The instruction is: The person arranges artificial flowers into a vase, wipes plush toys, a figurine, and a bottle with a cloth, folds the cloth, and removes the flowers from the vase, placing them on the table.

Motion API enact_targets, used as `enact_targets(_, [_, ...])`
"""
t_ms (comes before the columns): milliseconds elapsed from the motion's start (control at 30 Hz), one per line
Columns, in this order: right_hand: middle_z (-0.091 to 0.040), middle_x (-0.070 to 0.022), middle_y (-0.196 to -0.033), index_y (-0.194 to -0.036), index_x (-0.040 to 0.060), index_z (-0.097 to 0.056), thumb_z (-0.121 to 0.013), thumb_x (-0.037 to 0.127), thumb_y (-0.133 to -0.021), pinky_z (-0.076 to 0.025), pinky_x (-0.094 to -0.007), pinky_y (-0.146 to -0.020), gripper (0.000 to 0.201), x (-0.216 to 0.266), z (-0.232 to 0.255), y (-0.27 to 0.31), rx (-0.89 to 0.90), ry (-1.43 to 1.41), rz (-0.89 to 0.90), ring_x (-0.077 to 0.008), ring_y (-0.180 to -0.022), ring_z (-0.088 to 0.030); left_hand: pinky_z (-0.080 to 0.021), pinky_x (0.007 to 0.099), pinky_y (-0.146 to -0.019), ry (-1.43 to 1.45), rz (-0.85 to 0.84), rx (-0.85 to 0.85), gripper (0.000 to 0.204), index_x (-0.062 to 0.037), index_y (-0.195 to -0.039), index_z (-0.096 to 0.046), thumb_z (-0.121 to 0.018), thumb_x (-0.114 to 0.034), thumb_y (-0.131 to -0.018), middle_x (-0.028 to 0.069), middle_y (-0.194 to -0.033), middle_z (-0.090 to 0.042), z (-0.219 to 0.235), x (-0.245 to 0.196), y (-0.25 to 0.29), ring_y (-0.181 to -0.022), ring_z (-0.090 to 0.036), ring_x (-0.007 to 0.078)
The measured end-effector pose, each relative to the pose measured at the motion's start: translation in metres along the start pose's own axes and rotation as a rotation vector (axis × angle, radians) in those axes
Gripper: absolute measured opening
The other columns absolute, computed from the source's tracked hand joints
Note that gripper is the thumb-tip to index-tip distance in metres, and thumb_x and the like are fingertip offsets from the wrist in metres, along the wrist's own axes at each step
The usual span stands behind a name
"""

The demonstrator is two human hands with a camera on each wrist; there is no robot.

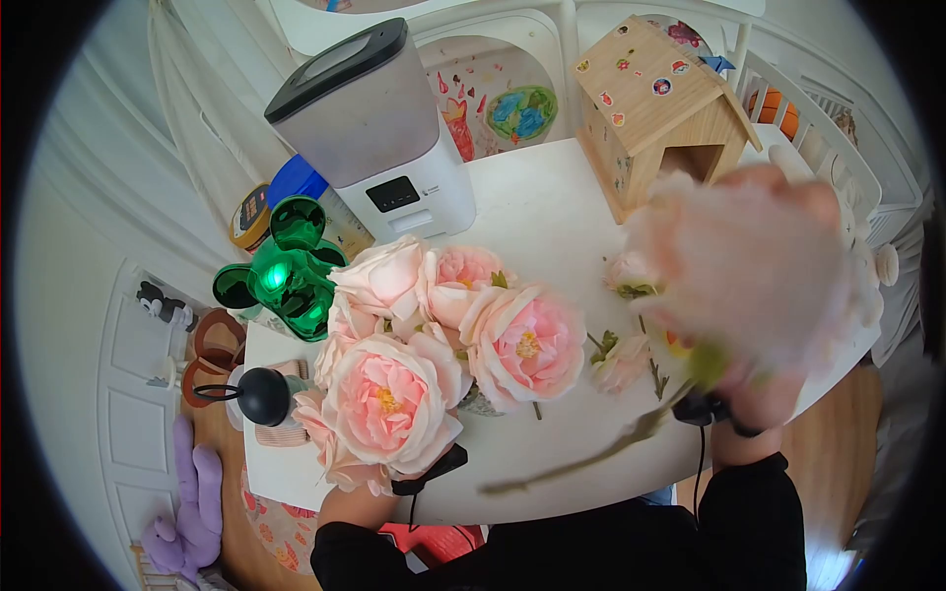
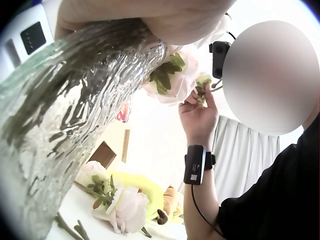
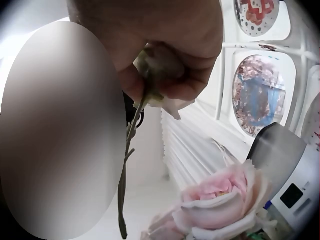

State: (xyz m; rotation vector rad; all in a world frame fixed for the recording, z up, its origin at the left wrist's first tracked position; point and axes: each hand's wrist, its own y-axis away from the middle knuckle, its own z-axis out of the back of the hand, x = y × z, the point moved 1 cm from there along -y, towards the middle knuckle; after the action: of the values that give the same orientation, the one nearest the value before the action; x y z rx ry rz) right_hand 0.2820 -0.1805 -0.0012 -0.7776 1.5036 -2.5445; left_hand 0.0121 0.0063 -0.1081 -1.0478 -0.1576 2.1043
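My right hand pinches a pale pink artificial rose just under its bloom. Its bare stem points down and toward the table's front; in the head view bloom and hand are blurred. In the left wrist view, my left hand curls round the upper part of a ribbed clear glass vase. Large pink roses fill the vase and hide most of it and the left hand in the head view. Between the hands, a loose rose lies on the white table.
A white dispenser with a dark lid stands behind the bouquet, beside a shiny green bear-like figure. At back right is a wooden birdhouse with stickers. A black round-topped object with a loop stands at the left edge.
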Motion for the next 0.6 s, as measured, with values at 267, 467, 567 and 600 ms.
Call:
enact_targets(267, [-0.054, -0.0227, -0.104, -0.100, 0.0082, -0.048, -0.081, 0.010, -0.081, -0.051, -0.0408, -0.082, 0.039, 0.044, -0.046, -0.003, -0.142, -0.508, 0.070, -0.0285, -0.088, -0.059, -0.046, 0.0327, -0.094, 0.006, -0.002, -0.003, 0.023, -0.0029, -0.122, -0.059, -0.058, -0.014, -0.102, 0.0088, -0.108, -0.068, 0.002, 0.000, -0.001, -0.105, -0.061, 0.0200])
enact_targets(467, [-0.060, -0.0195, -0.111, -0.100, -0.0013, -0.067, -0.078, 0.002, -0.071, -0.054, -0.0385, -0.077, 0.031, 0.039, -0.060, -0.001, -0.085, -0.231, 0.091, -0.0309, -0.095, -0.061, -0.046, 0.0327, -0.093, 0.021, -0.005, -0.006, 0.023, -0.0029, -0.122, -0.059, -0.058, -0.014, -0.102, 0.0087, -0.108, -0.068, -0.001, -0.001, -0.002, -0.104, -0.061, 0.0199])
enact_targets(567, [-0.059, -0.0169, -0.106, -0.107, 0.0038, -0.064, -0.092, 0.010, -0.065, -0.051, -0.0339, -0.076, 0.051, 0.040, -0.059, 0.002, -0.045, -0.058, 0.196, -0.0249, -0.092, -0.060, -0.046, 0.0326, -0.093, 0.024, -0.006, -0.005, 0.023, -0.0029, -0.122, -0.059, -0.058, -0.014, -0.102, 0.0087, -0.107, -0.068, -0.001, -0.002, -0.002, -0.104, -0.061, 0.0198])
enact_targets(600, [-0.059, -0.0141, -0.102, -0.104, 0.0018, -0.068, -0.090, 0.007, -0.064, -0.051, -0.0324, -0.074, 0.047, 0.043, -0.061, 0.000, -0.055, -0.009, 0.230, -0.0237, -0.087, -0.061, -0.046, 0.0326, -0.093, 0.026, -0.008, -0.004, 0.022, -0.0029, -0.122, -0.059, -0.057, -0.014, -0.102, 0.0087, -0.107, -0.068, -0.002, -0.002, -0.003, -0.104, -0.061, 0.0198])
